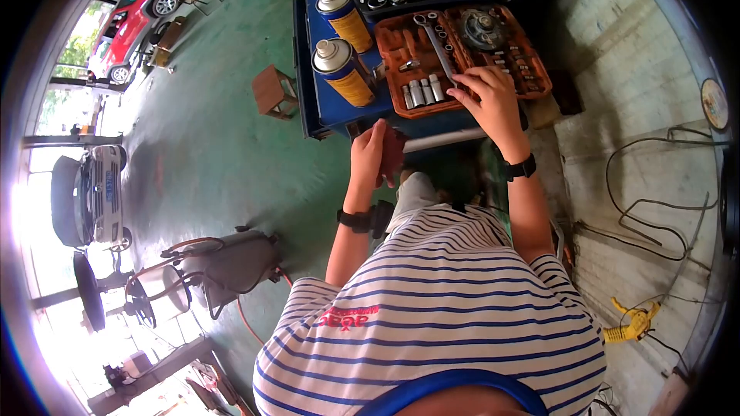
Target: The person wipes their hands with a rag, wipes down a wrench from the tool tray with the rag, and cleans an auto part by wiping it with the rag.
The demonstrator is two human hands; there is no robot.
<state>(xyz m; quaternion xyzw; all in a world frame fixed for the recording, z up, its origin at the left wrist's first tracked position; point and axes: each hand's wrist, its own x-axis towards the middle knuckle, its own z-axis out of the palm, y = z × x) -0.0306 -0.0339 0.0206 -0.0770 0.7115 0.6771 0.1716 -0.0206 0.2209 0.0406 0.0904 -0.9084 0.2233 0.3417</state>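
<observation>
Spreading toward 12 o'clock from the person, a blue worktop (330, 110) carries an open orange tool case (395, 45), which lies at about 1 to 2 o'clock from the left hand (368, 152) and at 11 o'clock from the right hand (493, 100); two spray cans (353, 29) stand upright at the case's 9 o'clock, roughly 11 o'clock from the left hand; that hand, short of the worktop's near edge, is closed on a dark red cloth (394, 150); a round metal part (483, 28) rests in the case's 3 o'clock half, at 12 o'clock from the right hand; a silver wrench (438, 49) slants over the case, its far end toward 11 o'clock, its near end pinched between the right hand's thumb and fingers; smallest, a row of silver sockets (417, 94) sits in the case at 9 o'clock from those fingers.
</observation>
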